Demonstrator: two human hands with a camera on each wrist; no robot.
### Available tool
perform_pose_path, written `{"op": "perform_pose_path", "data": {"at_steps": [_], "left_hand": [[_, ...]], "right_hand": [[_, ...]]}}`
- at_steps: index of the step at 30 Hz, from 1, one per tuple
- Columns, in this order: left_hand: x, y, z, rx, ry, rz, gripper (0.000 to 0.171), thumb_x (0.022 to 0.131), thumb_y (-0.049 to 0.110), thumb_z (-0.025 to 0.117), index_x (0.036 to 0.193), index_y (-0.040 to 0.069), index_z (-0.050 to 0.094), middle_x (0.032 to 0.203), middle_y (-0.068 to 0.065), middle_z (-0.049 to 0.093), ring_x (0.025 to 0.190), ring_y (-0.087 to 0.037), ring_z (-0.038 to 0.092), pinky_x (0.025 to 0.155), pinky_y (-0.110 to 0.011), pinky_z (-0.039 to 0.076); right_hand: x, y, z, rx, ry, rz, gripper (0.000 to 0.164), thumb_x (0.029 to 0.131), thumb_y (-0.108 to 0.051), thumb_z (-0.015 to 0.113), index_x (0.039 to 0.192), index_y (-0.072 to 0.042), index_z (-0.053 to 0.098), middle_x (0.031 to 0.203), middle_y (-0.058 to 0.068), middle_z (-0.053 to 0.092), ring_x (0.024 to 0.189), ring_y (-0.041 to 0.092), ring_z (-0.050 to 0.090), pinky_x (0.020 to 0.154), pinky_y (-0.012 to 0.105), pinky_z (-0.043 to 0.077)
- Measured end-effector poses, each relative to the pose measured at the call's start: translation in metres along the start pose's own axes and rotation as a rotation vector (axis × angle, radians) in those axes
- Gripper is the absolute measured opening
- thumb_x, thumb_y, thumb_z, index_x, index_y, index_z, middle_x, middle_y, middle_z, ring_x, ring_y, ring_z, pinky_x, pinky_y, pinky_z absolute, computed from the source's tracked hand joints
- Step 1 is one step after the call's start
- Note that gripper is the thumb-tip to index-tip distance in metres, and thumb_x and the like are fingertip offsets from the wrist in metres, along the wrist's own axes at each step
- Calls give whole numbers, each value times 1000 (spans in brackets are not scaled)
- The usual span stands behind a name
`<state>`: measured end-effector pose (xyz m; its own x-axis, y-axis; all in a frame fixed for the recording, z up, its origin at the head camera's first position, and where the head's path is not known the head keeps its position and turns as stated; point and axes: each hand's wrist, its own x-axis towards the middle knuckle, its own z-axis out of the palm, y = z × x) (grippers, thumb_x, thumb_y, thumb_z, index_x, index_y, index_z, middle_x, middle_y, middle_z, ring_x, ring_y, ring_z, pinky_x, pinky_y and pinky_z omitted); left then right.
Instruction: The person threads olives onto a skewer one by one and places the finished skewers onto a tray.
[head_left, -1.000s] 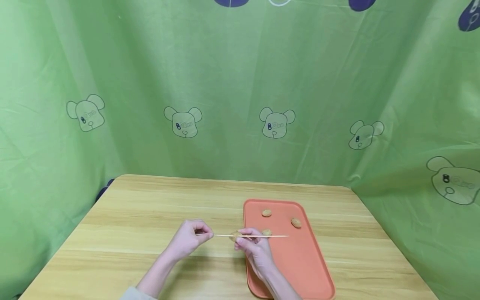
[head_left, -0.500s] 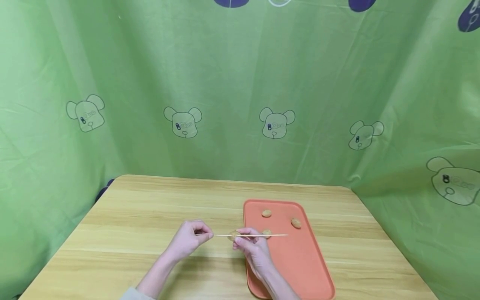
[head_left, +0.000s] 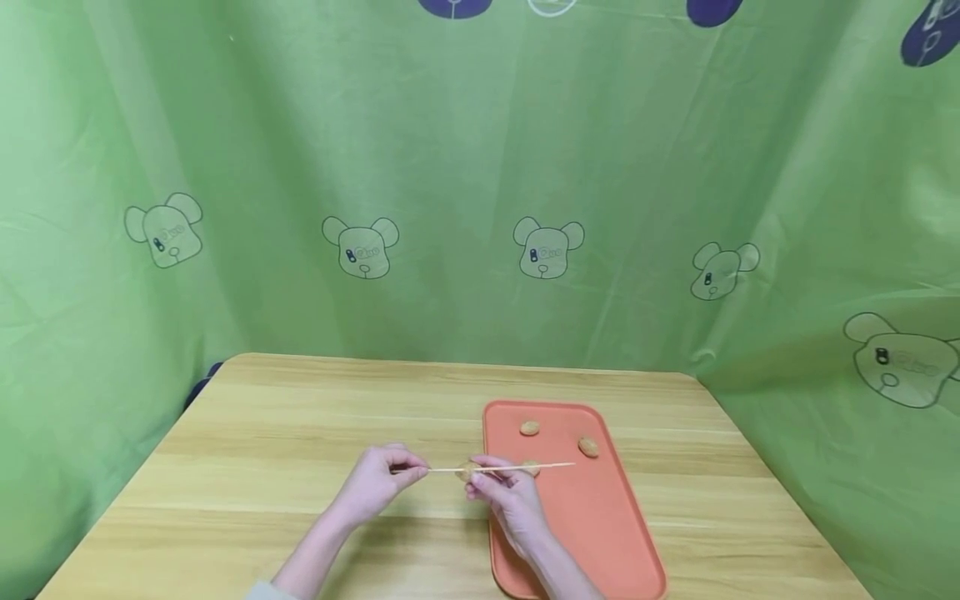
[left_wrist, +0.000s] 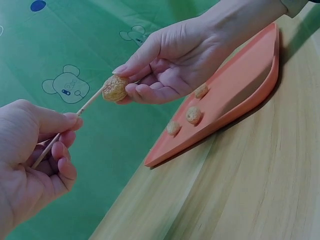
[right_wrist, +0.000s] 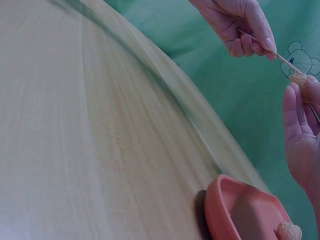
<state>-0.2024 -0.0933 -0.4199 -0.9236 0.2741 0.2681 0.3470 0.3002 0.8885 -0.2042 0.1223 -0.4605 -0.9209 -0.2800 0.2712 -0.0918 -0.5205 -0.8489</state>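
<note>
In the head view my left hand (head_left: 378,485) pinches a thin wooden skewer (head_left: 540,466) near its left end, between thumb and fingers. A round, golden-brown, wrinkled ball (left_wrist: 115,88) sits on the skewer, which comes out on both sides of it. My right hand (head_left: 516,504) holds this ball between thumb and fingertips, its palm turned up in the left wrist view. The skewer's pointed end reaches right, above the orange tray (head_left: 592,525). On that tray lie three similar balls, one at the back left (head_left: 529,427), one at the right (head_left: 588,447), one partly behind the skewer (head_left: 531,470).
The tray stands on a light wooden table (head_left: 300,417), right of the middle. A green curtain (head_left: 450,317) printed with bear heads hangs behind and at both sides. My right forearm passes over the tray's near left edge.
The skewer's pointed end has tipped slightly upward. My right hand and the ball have shifted a little to the left; my left hand keeps nearly the same place. The head view has shifted slightly.
</note>
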Motion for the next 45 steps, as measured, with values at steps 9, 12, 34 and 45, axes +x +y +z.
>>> {"op": "perform_pose_path", "data": {"at_steps": [9,12,34,45], "left_hand": [[1,-1,0,31,34,-19,8,83,8,66,86,1,69,81,-2,63,72,-14,55,62,-22,46],[1,-3,0,32,54,-28,9,83,8,66,87,0,69,81,-2,63,72,-14,55,62,-23,46],[-2,-3,-7,25,67,-53,9,84,10,66,88,2,68,82,-1,62,73,-14,54,63,-23,45],[-1,-7,-6,34,63,-55,9,84,8,66,87,0,67,82,-2,62,75,-16,56,65,-24,46]], "right_hand": [[-2,-1,-8,-169,44,3,37,84,8,57,119,17,48,97,4,67,85,12,63,75,27,52],[-2,-4,-15,-273,102,-5,45,83,6,59,119,24,41,99,6,67,87,13,63,76,28,52],[18,-38,-92,-837,305,200,34,84,-4,65,114,10,58,102,17,65,88,12,58,72,27,47],[21,-26,-98,-1054,274,171,28,76,-4,73,102,6,66,90,11,68,86,22,61,73,27,46]]}}
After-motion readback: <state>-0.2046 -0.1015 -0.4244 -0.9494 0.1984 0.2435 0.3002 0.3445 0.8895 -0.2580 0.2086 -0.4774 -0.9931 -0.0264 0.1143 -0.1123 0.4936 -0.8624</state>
